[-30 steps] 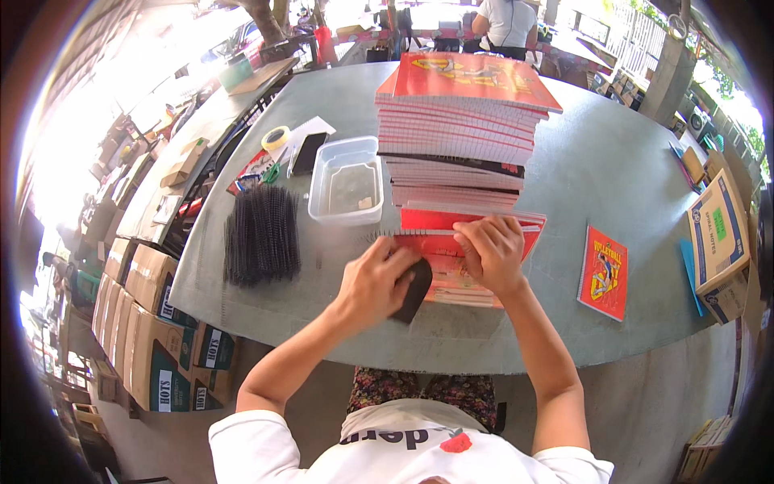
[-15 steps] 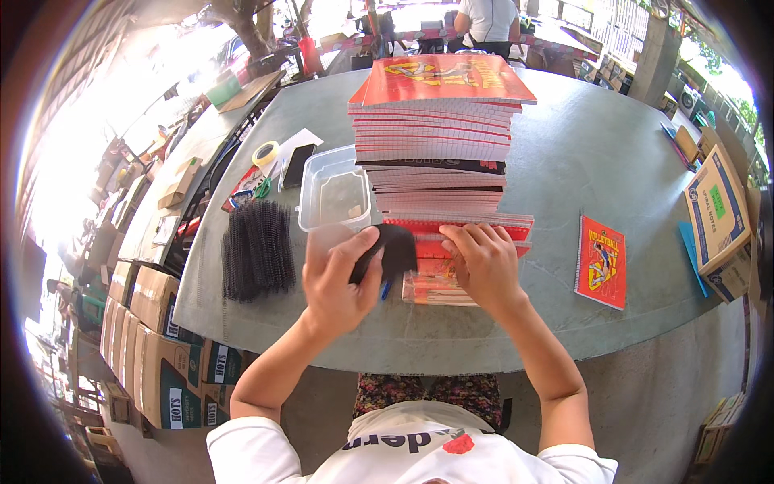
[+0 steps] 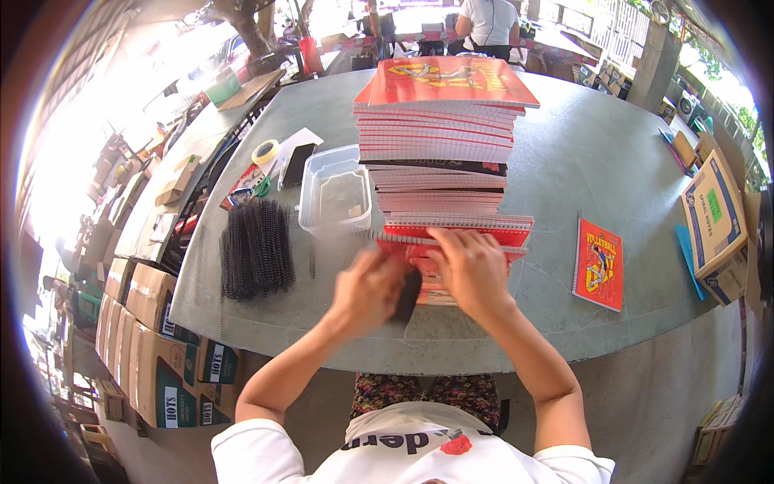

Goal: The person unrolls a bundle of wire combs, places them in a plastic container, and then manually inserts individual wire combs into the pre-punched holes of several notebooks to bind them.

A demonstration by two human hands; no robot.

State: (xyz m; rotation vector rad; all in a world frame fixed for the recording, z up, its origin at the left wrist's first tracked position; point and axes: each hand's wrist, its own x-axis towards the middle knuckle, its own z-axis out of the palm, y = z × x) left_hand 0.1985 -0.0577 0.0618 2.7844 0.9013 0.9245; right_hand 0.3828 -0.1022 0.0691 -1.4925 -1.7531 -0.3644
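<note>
Left hand (image 3: pixel 367 292) back down with black spiral (image 3: pixel 408 297) beside notebook (image 3: pixel 435 278).

White short-sleeved T-shirt with dark lettering and red mark, dark floral-patterned trousers, bare forearms.

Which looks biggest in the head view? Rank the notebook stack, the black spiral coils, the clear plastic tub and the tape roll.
1. notebook stack
2. black spiral coils
3. clear plastic tub, looks close to the coils, so unsure
4. tape roll
</note>
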